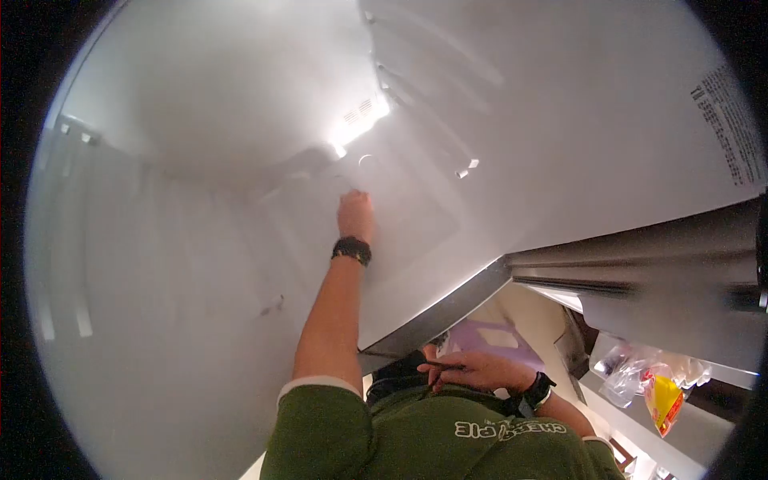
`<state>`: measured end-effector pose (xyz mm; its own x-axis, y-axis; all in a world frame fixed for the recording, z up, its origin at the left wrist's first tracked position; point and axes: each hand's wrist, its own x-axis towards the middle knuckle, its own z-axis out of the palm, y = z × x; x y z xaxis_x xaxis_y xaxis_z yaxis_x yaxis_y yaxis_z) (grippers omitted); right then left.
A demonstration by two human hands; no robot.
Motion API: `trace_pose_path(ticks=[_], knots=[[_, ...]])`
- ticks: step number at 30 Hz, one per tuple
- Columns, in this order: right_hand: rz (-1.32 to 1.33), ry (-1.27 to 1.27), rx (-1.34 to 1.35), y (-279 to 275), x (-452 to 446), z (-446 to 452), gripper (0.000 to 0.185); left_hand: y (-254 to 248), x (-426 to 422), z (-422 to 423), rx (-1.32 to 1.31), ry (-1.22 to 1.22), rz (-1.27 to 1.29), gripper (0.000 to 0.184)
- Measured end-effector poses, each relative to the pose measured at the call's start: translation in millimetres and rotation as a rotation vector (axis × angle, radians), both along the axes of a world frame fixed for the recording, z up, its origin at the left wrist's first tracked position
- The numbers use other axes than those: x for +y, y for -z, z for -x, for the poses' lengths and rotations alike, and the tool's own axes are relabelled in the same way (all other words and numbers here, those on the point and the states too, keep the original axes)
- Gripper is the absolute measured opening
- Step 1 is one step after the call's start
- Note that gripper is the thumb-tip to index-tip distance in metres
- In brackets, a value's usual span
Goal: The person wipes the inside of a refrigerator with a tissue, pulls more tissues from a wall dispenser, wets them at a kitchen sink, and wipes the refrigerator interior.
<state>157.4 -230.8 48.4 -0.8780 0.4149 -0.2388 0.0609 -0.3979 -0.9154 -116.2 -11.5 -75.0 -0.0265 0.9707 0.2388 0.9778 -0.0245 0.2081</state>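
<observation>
My left hand reaches deep into a white, lit refrigerator compartment, close to its inner surface. Its fingers look curled, and their tips are hidden, so whatever they hold does not show. A dark bracelet circles that wrist. In front of my waist, my right hand has its fingers closed around a thin dark strip-like item, whose exact kind is unclear. A black watch sits on the right wrist.
A bright light panel glows inside the compartment. Small shelf supports stick out from the walls. The metallic door edge stands at right. Beyond are a purple stool-like object and plastic bags with a yellow-red packet.
</observation>
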Motion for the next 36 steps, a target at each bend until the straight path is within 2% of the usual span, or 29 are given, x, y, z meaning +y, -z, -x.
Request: trace_pose_path(ticks=[2, 4, 8, 12, 15, 17, 19, 20, 22, 24, 25, 27, 30, 33, 36], knots=[[-0.003, -0.089, -0.057, -18, 9, 2, 0.038, -3, -32, -16, -0.044, 0.041, 0.103, 0.012], [-0.037, -0.143, -0.082, -32, 14, 6, 0.038, 0, -58, -29, -0.138, 0.089, 0.029, 0.006], [-0.121, -0.185, -0.044, -32, 13, 8, 0.038, -18, -88, -28, -0.05, 0.039, 0.164, 0.006], [-0.109, -0.136, -0.012, -30, 7, 10, 0.034, -9, -107, -9, 0.078, -0.114, 0.222, 0.008], [-0.144, -0.161, -0.072, -25, 7, 5, 0.034, 35, -99, 21, 0.22, -0.233, 0.134, 0.01], [-0.122, -0.162, -0.037, -25, 9, 1, 0.036, 30, -87, 35, 0.199, -0.28, 0.096, 0.009], [-0.099, -0.157, -0.019, -22, 9, -1, 0.036, -16, -53, 45, 0.166, -0.281, 0.142, 0.009], [-0.083, -0.145, -0.021, -17, 9, -1, 0.035, -23, -30, 56, 0.207, -0.255, 0.191, 0.01], [-0.089, -0.158, -0.052, -16, 13, 0, 0.033, -8, 2, 86, 0.321, -0.207, 0.227, 0.012], [-0.104, -0.208, -0.121, -21, 19, 1, 0.031, -12, 14, 99, 0.276, -0.246, 0.185, 0.011], [-0.045, -0.138, -0.085, -19, 17, 1, 0.032, -10, 19, 110, 0.275, -0.217, 0.175, 0.011], [0.073, -0.001, -0.011, -12, 8, 0, 0.033, -7, 21, 126, 0.273, -0.167, 0.16, 0.011], [-0.049, -0.058, -0.062, -12, 14, -1, 0.036, -2, 15, 128, 0.341, -0.22, 0.238, 0.011], [0.013, -0.055, -0.037, -9, 14, -4, 0.036, 8, -7, 114, 0.213, -0.301, 0.201, 0.011], [-0.019, -0.046, -0.038, -4, 11, -6, 0.036, 7, -40, 85, 0.248, -0.228, 0.156, 0.012]])
